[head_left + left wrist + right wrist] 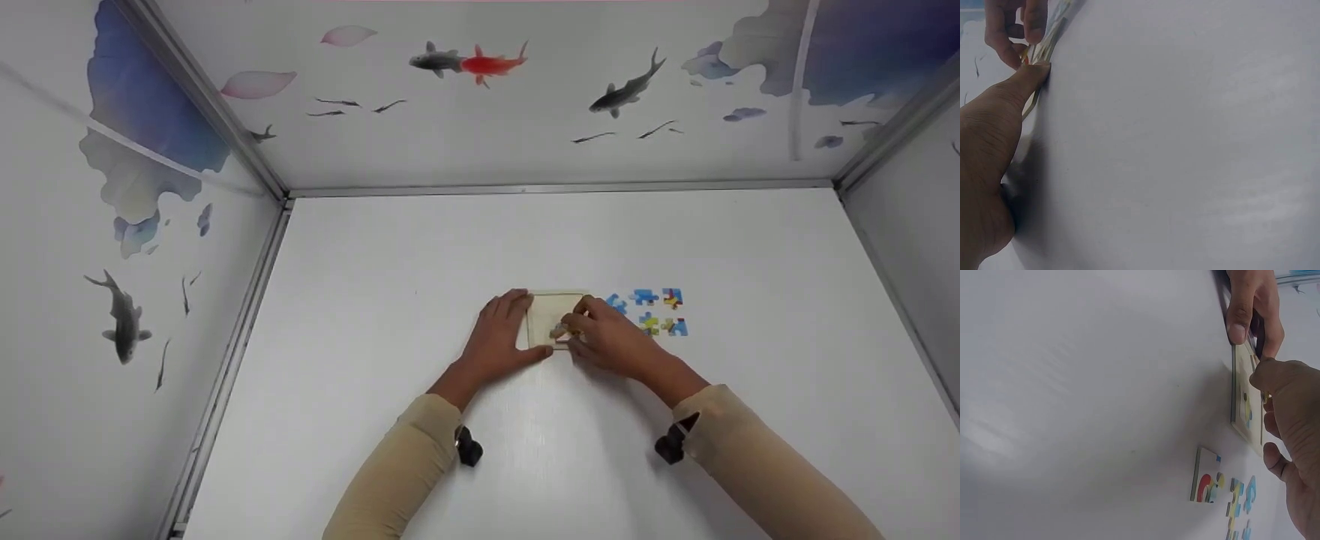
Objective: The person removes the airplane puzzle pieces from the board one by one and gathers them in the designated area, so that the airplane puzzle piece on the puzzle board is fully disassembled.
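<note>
A shallow wooden puzzle tray [541, 311] lies flat on the white table. Along its left side my left hand [501, 334] is spread, fingertips at the upper left corner and the thumb extended to the lower rim. My right hand [611, 337] reaches over the tray's right part and pinches a small jigsaw piece [1265, 398], mostly hidden by the fingers. Below those fingers, a yellow and blue patterned piece [1247, 410] shows inside the tray near its lower rim. In the left wrist view, the left thumb [1030, 76] touches the rim close to the right fingertips.
Right of the tray lie several loose jigsaw pieces, among them a blue one [643, 296], a yellow-green one [649, 324] and one with red [1206, 479]. Panels printed with fish [491, 64] wall the table at the back and sides.
</note>
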Action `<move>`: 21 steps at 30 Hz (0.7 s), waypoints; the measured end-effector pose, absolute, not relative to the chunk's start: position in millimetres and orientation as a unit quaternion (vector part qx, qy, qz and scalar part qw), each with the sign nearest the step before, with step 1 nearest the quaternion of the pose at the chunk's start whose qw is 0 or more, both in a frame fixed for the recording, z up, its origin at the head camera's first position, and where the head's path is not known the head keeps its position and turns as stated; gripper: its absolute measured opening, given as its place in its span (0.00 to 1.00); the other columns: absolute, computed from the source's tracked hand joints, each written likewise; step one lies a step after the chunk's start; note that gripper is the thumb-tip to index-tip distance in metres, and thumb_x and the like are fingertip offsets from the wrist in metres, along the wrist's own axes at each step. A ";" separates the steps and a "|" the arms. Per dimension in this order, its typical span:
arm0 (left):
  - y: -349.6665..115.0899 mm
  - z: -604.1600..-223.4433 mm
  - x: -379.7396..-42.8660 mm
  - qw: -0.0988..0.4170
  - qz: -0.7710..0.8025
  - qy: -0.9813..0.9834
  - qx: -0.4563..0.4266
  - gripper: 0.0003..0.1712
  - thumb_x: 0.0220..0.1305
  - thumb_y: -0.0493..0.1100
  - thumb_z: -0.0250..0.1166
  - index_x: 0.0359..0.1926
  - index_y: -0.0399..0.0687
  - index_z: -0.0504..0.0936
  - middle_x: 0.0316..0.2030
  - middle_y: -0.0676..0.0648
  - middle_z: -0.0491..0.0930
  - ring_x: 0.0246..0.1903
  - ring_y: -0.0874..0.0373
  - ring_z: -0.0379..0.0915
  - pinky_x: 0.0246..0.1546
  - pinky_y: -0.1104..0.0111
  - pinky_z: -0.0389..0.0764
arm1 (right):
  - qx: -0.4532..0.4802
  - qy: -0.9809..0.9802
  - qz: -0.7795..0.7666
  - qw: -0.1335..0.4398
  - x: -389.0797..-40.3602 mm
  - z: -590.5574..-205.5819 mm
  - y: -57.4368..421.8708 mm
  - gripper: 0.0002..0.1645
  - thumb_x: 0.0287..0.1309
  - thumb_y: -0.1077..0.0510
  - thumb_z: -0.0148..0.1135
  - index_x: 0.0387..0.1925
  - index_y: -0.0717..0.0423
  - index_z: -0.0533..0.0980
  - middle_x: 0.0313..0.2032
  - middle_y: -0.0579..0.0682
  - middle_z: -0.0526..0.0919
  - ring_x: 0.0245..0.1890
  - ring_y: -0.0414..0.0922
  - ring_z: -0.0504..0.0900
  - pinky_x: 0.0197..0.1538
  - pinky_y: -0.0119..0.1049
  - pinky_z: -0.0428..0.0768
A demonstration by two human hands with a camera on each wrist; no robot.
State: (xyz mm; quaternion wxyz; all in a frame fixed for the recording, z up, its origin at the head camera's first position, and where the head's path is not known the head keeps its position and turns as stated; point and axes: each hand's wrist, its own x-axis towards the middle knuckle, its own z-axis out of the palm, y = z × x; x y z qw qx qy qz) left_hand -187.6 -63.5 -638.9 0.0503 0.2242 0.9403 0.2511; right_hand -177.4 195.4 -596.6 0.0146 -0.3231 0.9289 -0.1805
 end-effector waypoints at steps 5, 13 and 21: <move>-63.1 -639.0 -187.6 0.050 0.249 0.941 0.225 0.58 0.69 0.76 0.66 0.86 0.48 0.61 0.85 0.46 0.60 0.84 0.46 0.57 0.85 0.50 0.62 | -0.308 0.933 -0.185 0.026 -172.6 -594.4 205.0 0.21 0.72 0.56 0.73 0.63 0.56 0.85 0.54 0.57 0.79 0.50 0.50 0.81 0.55 0.50 0.86; -62.5 -636.0 -186.3 0.055 0.256 0.938 0.227 0.58 0.70 0.74 0.66 0.87 0.48 0.61 0.85 0.46 0.60 0.84 0.44 0.57 0.85 0.48 0.61 | -0.293 0.935 -0.198 0.033 -162.9 -593.5 227.6 0.21 0.70 0.57 0.76 0.61 0.52 0.86 0.54 0.54 0.78 0.51 0.49 0.80 0.54 0.49 0.85; -61.3 -634.7 -184.8 0.058 0.262 0.937 0.223 0.57 0.71 0.72 0.67 0.87 0.46 0.61 0.85 0.45 0.59 0.84 0.43 0.57 0.85 0.48 0.61 | -0.263 0.942 -0.200 0.049 -154.8 -593.1 250.9 0.22 0.70 0.57 0.77 0.63 0.51 0.86 0.54 0.52 0.78 0.51 0.47 0.79 0.55 0.47 0.86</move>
